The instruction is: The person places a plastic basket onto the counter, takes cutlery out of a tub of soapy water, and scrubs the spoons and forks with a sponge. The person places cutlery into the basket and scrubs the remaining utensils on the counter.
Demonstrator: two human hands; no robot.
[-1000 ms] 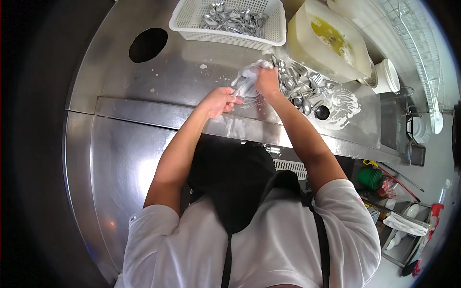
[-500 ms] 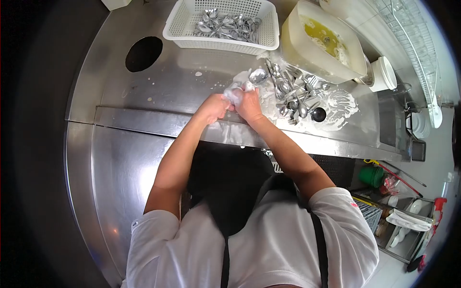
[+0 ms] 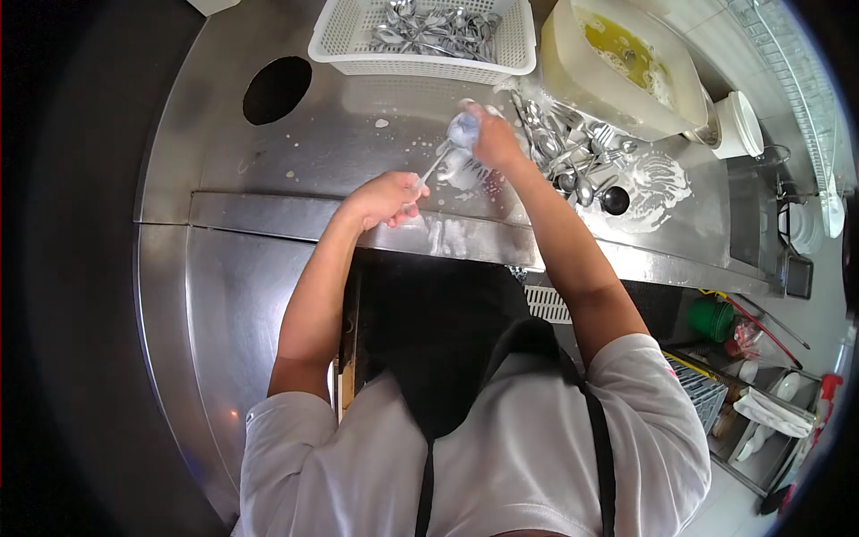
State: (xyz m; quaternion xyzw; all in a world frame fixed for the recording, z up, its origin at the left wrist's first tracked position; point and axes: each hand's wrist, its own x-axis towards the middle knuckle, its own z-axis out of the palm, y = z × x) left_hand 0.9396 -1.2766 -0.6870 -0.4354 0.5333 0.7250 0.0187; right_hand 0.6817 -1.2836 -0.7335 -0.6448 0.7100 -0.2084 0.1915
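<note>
In the head view my left hand (image 3: 390, 198) is closed around the handle of a large metal spoon (image 3: 435, 166), near the counter's front ledge. The spoon slants up and to the right. Its head is hidden in a sudsy, pale blue sponge (image 3: 463, 131), which my right hand (image 3: 491, 134) grips. White foam (image 3: 463, 170) lies on the steel counter under the spoon. Just right of my right hand is a loose pile of spoons and forks (image 3: 582, 157) in suds, with a dark round ladle bowl (image 3: 615, 200) at its front edge.
A white perforated basket (image 3: 425, 68) of cutlery stands at the back. Right of it is a cream tub (image 3: 573, 80) of yellowish, foamy water, then a white bucket (image 3: 741, 125). A round hole (image 3: 277, 90) opens in the counter (image 3: 349, 166) at left. A wire rack (image 3: 787, 80) hangs at upper right.
My hands have moved apart. The right hand went up and right with the sponge to the spoon's far end; the left moved slightly left, baring the handle. The spoon's bowl is now covered.
</note>
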